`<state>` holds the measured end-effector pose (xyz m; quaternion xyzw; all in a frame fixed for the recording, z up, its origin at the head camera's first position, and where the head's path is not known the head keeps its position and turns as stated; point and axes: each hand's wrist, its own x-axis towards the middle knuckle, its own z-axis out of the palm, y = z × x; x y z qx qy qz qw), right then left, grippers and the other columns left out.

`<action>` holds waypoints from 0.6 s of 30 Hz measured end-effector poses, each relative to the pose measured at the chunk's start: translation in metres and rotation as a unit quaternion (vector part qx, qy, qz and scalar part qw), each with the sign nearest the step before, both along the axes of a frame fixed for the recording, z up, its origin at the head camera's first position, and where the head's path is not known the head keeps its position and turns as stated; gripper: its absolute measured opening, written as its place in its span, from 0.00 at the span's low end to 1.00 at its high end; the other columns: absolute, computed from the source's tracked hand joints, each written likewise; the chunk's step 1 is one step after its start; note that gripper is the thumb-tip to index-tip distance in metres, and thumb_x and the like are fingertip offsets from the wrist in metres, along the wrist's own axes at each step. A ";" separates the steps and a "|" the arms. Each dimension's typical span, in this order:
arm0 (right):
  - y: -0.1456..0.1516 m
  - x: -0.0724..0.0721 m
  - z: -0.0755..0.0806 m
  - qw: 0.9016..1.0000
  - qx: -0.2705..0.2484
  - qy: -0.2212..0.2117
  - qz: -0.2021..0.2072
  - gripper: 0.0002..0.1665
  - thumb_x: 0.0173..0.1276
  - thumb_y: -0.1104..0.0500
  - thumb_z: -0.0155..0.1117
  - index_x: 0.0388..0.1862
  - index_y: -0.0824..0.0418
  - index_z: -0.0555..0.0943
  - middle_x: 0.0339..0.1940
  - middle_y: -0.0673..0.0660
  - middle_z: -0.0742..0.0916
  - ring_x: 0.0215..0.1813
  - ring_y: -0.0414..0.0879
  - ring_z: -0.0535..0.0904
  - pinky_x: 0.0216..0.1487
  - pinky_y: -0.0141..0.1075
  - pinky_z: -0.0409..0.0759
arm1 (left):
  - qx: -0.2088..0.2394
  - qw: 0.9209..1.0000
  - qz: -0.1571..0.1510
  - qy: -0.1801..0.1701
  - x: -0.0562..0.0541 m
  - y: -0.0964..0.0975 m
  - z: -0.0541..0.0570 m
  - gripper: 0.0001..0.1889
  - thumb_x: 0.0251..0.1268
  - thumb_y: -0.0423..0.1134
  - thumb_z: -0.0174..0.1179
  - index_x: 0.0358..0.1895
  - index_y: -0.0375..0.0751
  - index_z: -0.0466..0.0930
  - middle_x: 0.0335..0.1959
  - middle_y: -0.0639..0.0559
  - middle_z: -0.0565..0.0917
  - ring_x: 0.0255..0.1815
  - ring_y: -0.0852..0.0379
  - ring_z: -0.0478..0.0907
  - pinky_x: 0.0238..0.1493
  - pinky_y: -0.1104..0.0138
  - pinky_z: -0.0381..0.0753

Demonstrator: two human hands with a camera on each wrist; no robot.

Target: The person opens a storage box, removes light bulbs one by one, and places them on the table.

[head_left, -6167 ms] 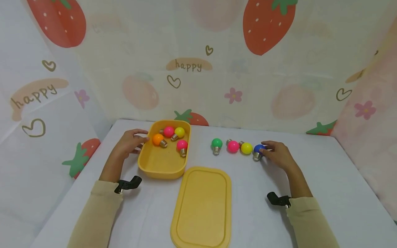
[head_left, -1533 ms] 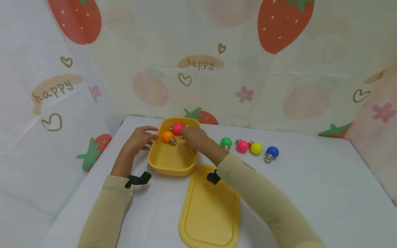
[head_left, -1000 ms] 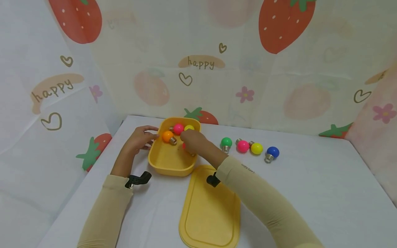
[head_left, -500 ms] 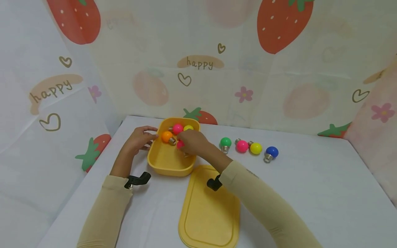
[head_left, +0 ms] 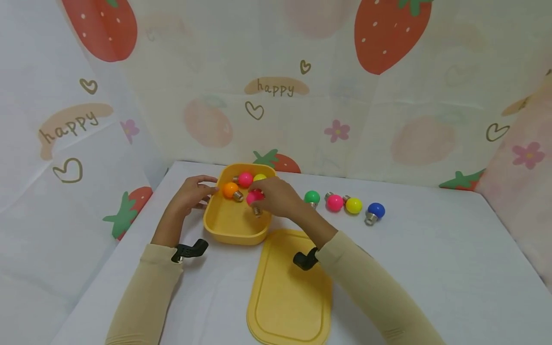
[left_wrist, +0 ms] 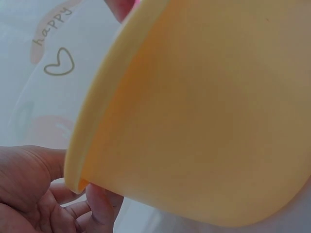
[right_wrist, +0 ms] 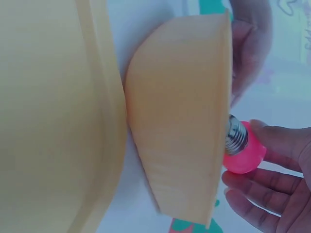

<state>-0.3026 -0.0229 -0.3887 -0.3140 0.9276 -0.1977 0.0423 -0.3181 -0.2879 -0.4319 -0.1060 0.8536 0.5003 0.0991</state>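
My right hand (head_left: pixel 278 197) pinches a pink light bulb (head_left: pixel 254 197) between thumb and fingertips over the right side of the yellow plastic box (head_left: pixel 235 237), its metal base hanging down. In the right wrist view the pink bulb (right_wrist: pixel 247 153) shows at the rim, with the base partly hidden behind the box wall. My left hand (head_left: pixel 190 195) holds the box's left edge; in the left wrist view the fingers (left_wrist: pixel 102 206) curl under the rim. Inside the box lie an orange bulb (head_left: pixel 230 190), another pink bulb (head_left: pixel 245 179) and a yellow bulb (head_left: pixel 259 177), partly covered by the right hand.
A yellow lid (head_left: pixel 290 292) lies flat in front of the box. To the right, a green bulb (head_left: pixel 312 197), a pink bulb (head_left: pixel 335 202), a yellow bulb (head_left: pixel 354 205) and a blue bulb (head_left: pixel 376 211) form a row on the white cloth (head_left: pixel 422 249).
The right hand has left the blue bulb on the table, reached into the box and taken hold of the pink bulb, lately raising it slightly. The left hand stays at the box.
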 end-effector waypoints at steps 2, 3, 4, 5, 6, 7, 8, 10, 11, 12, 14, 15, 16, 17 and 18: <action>0.005 0.002 0.003 1.000 -0.011 0.006 0.004 0.25 0.66 0.50 0.74 0.60 0.55 0.84 0.45 0.48 0.87 0.46 0.44 0.77 0.47 0.35 0.79 | -0.002 1.000 -0.001 0.000 0.000 0.000 0.000 0.28 0.74 0.44 0.60 0.73 0.44 0.68 0.62 0.37 0.78 0.52 0.43 0.79 0.49 0.60 0.86; 0.008 0.004 0.004 1.000 -0.016 0.006 0.004 0.24 0.67 0.51 0.74 0.60 0.54 0.84 0.45 0.48 0.86 0.46 0.44 0.77 0.47 0.35 0.79 | -0.003 1.000 -0.002 0.000 0.001 0.000 0.000 0.28 0.74 0.44 0.60 0.73 0.44 0.68 0.62 0.37 0.78 0.52 0.43 0.79 0.49 0.60 0.85; 0.010 0.005 0.006 1.000 -0.024 0.004 0.003 0.23 0.67 0.51 0.74 0.59 0.54 0.84 0.44 0.48 0.86 0.45 0.44 0.77 0.47 0.35 0.79 | -0.002 1.000 -0.002 -0.001 0.001 0.000 0.000 0.28 0.74 0.44 0.60 0.73 0.44 0.68 0.63 0.37 0.78 0.52 0.43 0.79 0.50 0.59 0.85; 0.013 0.007 0.007 1.000 -0.030 0.002 0.001 0.23 0.67 0.51 0.74 0.59 0.53 0.84 0.44 0.48 0.86 0.46 0.44 0.77 0.47 0.35 0.80 | -0.001 1.000 -0.002 -0.001 0.001 0.000 0.000 0.28 0.74 0.44 0.60 0.73 0.44 0.68 0.63 0.37 0.78 0.52 0.43 0.79 0.50 0.59 0.85; 0.015 0.008 0.009 0.999 -0.037 0.003 0.000 0.22 0.66 0.52 0.74 0.58 0.53 0.85 0.44 0.48 0.86 0.46 0.45 0.78 0.46 0.35 0.80 | 0.000 1.000 -0.002 -0.001 0.001 0.000 0.000 0.28 0.74 0.44 0.60 0.73 0.44 0.68 0.63 0.37 0.78 0.52 0.43 0.79 0.50 0.59 0.85; 0.018 0.009 0.010 0.999 -0.044 0.002 -0.002 0.21 0.66 0.52 0.74 0.57 0.53 0.85 0.44 0.48 0.86 0.46 0.45 0.78 0.47 0.35 0.80 | 0.001 1.000 -0.002 -0.002 0.001 0.000 0.000 0.28 0.74 0.44 0.60 0.73 0.44 0.68 0.63 0.37 0.78 0.52 0.43 0.79 0.50 0.59 0.85; 0.020 0.010 0.011 0.999 -0.049 0.003 -0.004 0.21 0.66 0.52 0.74 0.58 0.53 0.85 0.44 0.49 0.86 0.47 0.46 0.79 0.47 0.35 0.81 | 0.002 1.000 -0.002 -0.003 0.002 0.000 0.000 0.28 0.74 0.44 0.60 0.73 0.44 0.68 0.62 0.37 0.78 0.52 0.43 0.79 0.50 0.60 0.85; 0.025 0.012 0.012 0.998 -0.059 0.003 -0.005 0.23 0.66 0.53 0.74 0.59 0.55 0.84 0.45 0.50 0.87 0.48 0.49 0.80 0.47 0.36 0.81 | 0.003 1.000 -0.003 -0.003 0.002 0.000 0.000 0.27 0.74 0.44 0.60 0.73 0.44 0.68 0.62 0.37 0.78 0.52 0.43 0.79 0.49 0.60 0.85; 0.028 0.012 0.012 0.998 -0.062 0.006 -0.004 0.24 0.66 0.53 0.74 0.60 0.55 0.84 0.46 0.51 0.87 0.49 0.50 0.81 0.48 0.37 0.82 | 0.002 1.000 -0.003 -0.003 0.002 0.000 0.000 0.27 0.74 0.44 0.60 0.73 0.44 0.68 0.62 0.37 0.78 0.52 0.44 0.79 0.49 0.61 0.85; 0.030 0.013 0.012 0.998 -0.065 0.008 -0.003 0.24 0.66 0.53 0.74 0.60 0.57 0.84 0.47 0.51 0.87 0.50 0.51 0.81 0.48 0.37 0.82 | 0.002 1.000 -0.003 -0.002 0.001 0.000 0.000 0.27 0.74 0.44 0.60 0.73 0.44 0.68 0.62 0.37 0.78 0.52 0.43 0.79 0.48 0.61 0.86; 0.035 0.014 0.012 0.997 -0.071 0.010 -0.002 0.26 0.66 0.53 0.74 0.61 0.58 0.83 0.48 0.52 0.87 0.51 0.52 0.82 0.49 0.37 0.82 | 0.002 1.000 -0.004 -0.001 0.001 -0.001 0.000 0.27 0.74 0.44 0.60 0.73 0.44 0.68 0.62 0.37 0.78 0.52 0.43 0.79 0.48 0.61 0.86; 0.038 0.014 0.012 0.997 -0.074 0.011 -0.003 0.26 0.66 0.53 0.75 0.61 0.58 0.83 0.48 0.52 0.87 0.50 0.52 0.82 0.49 0.37 0.82 | 0.002 1.000 -0.005 0.000 0.001 -0.001 0.000 0.27 0.74 0.44 0.60 0.73 0.44 0.68 0.61 0.37 0.79 0.52 0.43 0.79 0.48 0.61 0.86; 0.041 0.014 0.012 0.997 -0.078 0.012 -0.002 0.26 0.65 0.54 0.75 0.61 0.59 0.83 0.48 0.52 0.87 0.50 0.52 0.82 0.49 0.37 0.82 | 0.003 1.000 -0.005 0.000 0.000 -0.001 -0.001 0.27 0.74 0.44 0.60 0.73 0.44 0.68 0.61 0.37 0.78 0.52 0.43 0.79 0.48 0.61 0.86; 0.044 0.015 0.011 0.997 -0.082 0.013 -0.002 0.25 0.65 0.54 0.75 0.61 0.59 0.83 0.48 0.52 0.88 0.50 0.51 0.81 0.49 0.37 0.82 | 0.003 1.000 -0.004 -0.001 0.000 -0.002 -0.001 0.27 0.74 0.45 0.60 0.73 0.44 0.68 0.61 0.37 0.78 0.52 0.43 0.79 0.48 0.60 0.86; 0.046 0.015 0.011 0.996 -0.086 0.013 -0.002 0.25 0.65 0.54 0.75 0.60 0.59 0.83 0.48 0.52 0.88 0.50 0.50 0.81 0.49 0.37 0.82 | 0.004 1.000 -0.004 -0.001 0.000 -0.002 -0.001 0.27 0.74 0.45 0.60 0.73 0.44 0.68 0.61 0.37 0.78 0.52 0.43 0.79 0.49 0.60 0.86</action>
